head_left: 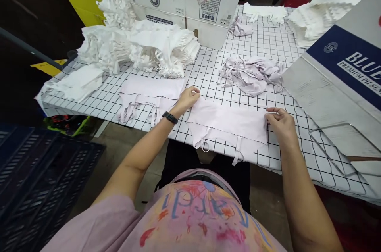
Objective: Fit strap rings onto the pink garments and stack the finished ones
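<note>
A pale lilac strappy top (pixel 229 119) lies flat on the checked tablecloth in front of me, its thin straps hanging toward the table's front edge. My left hand (pixel 189 99) pinches its upper left corner, with a dark band on the wrist. At the upper right corner, my right hand (pixel 279 123) holds the fabric between thumb and fingers. Just left of it, a second group of lilac tops (pixel 153 87) lies flat with straps toward me. Beyond my hands sits a crumpled heap of lilac garments (pixel 251 73).
White garments are stacked (pixel 160 43) at the back left, with more white pieces (pixel 77 83) near the left edge. A cardboard box (pixel 184 2) stands behind, another cardboard box (pixel 342 73) at right beside a bent metal wire frame (pixel 336 145). A blue plastic crate (pixel 41 176) is at lower left.
</note>
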The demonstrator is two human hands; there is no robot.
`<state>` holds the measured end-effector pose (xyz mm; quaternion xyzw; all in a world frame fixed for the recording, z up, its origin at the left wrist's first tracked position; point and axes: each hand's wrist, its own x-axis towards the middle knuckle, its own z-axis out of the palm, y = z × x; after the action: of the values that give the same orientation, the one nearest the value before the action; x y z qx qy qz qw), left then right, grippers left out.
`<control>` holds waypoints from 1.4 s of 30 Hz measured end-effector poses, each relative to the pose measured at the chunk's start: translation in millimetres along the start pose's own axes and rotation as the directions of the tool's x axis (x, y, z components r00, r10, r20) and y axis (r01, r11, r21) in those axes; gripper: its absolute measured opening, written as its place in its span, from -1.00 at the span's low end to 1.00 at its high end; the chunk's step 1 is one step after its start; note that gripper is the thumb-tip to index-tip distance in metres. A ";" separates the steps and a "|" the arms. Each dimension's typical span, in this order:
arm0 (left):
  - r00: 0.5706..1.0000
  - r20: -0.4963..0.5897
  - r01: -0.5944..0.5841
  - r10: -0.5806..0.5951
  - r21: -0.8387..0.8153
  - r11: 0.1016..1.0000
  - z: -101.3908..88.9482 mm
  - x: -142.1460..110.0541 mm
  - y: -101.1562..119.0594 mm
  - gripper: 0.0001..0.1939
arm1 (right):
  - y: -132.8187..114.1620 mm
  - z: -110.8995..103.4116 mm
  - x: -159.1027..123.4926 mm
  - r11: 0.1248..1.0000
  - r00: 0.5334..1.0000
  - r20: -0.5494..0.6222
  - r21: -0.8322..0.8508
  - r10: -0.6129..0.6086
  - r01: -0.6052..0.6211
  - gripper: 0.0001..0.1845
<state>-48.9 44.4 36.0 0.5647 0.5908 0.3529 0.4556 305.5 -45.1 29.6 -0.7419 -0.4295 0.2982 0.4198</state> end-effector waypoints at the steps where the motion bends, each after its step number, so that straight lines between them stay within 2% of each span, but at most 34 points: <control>1: 1.000 0.007 -0.003 0.003 -0.002 1.000 -0.6 0.2 -0.3 -0.83 | 0.7 -0.1 0.6 1.000 1.000 0.008 0.022 0.014 -0.014 -0.66; 5: 0.999 0.017 -0.052 0.051 0.036 0.998 -2.1 3.0 -4.0 -0.73 | 2.7 1.3 2.4 0.989 0.998 0.031 0.137 0.053 -0.057 -0.61; 10: 0.997 -0.027 -0.068 0.069 0.051 0.996 -3.4 5.5 -6.2 -0.75 | 1.9 1.2 3.7 0.965 0.997 0.038 0.254 0.065 -0.072 -0.62; 14: 0.996 -0.065 -0.063 0.064 0.016 0.998 -3.6 3.9 -7.3 -0.76 | 1.5 1.2 4.1 0.954 0.998 0.017 0.293 0.063 -0.066 -0.66; 17: 0.997 -0.061 -0.042 0.041 -0.021 0.999 -4.0 2.4 -6.6 -0.78 | -0.4 3.4 3.0 0.968 0.998 0.024 0.245 0.056 -0.060 -0.63; 21: 1.000 -0.021 -0.016 0.016 -0.021 1.000 -5.5 2.8 -4.9 -0.73 | -2.2 8.5 1.9 0.999 1.000 -0.009 0.050 -0.001 0.002 -0.55; 23: 0.999 -0.037 -0.009 0.009 0.014 1.000 -6.5 3.4 -6.0 -0.73 | -0.5 10.2 2.4 0.999 0.999 -0.032 0.020 -0.034 0.035 -0.57; 28: 0.996 -0.086 -0.033 0.037 0.045 0.998 -9.4 -0.6 -8.9 -0.89 | 1.4 5.8 0.4 0.987 0.996 -0.047 0.142 -0.072 0.078 -0.64; 32: 0.984 -0.100 -0.156 0.150 -0.054 0.986 -16.0 -12.1 10.7 -0.94 | -20.3 -8.3 -13.3 0.956 0.980 -0.122 0.228 -0.160 0.185 -0.72; 34: 0.962 -0.125 -0.253 0.242 -0.084 0.964 -21.7 -18.7 29.9 -0.95 | -39.8 -18.5 -22.2 0.916 0.947 -0.199 0.266 -0.251 0.298 -0.76; 36: 0.928 -0.161 -0.354 0.336 -0.094 0.931 -28.6 -23.7 51.2 -0.94 | -61.0 -29.2 -29.5 0.866 0.878 -0.311 0.232 -0.364 0.442 -0.80; 38: 0.883 -0.205 -0.447 0.423 -0.093 0.889 -35.3 -25.7 70.4 -0.94 | -80.3 -38.6 -33.6 0.809 0.755 -0.452 0.112 -0.475 0.576 -0.80; 40: 0.840 -0.255 -0.513 0.479 -0.085 0.854 -40.8 -24.6 84.7 -0.91 | -95.3 -45.3 -34.8 0.757 0.636 -0.524 -0.025 -0.566 0.653 -0.79; 41: 0.824 -0.276 -0.532 0.494 -0.080 0.843 -43.0 -23.5 89.9 -0.90 | -100.9 -47.8 -35.2 0.754 0.619 -0.522 -0.074 -0.587 0.653 -0.79; 42: 0.813 -0.290 -0.545 0.505 -0.072 0.836 -45.1 -22.9 94.0 -0.88 | -105.5 -50.0 -36.0 0.768 0.637 -0.498 -0.099 -0.589 0.633 -0.79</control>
<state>-59.9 36.8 142.0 0.6184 0.4372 0.5797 0.3007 288.5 -66.0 148.8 -0.5849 -0.5172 -0.0467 0.6231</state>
